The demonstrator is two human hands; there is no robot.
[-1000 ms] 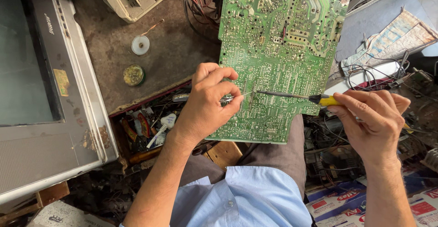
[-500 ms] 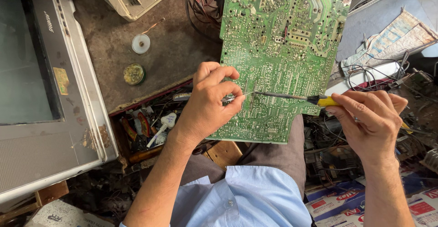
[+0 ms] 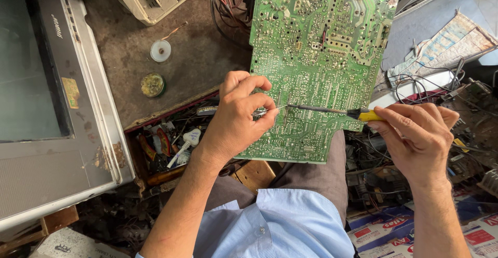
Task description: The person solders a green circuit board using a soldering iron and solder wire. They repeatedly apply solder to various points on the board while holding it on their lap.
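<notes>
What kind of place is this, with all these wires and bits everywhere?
Probably an electronics repair shop. A person's right hand holds a soldering iron against a big green circuit board, steadied by the left hand. An old television sits alongside, and a drawer of spare parts lies open.
</notes>
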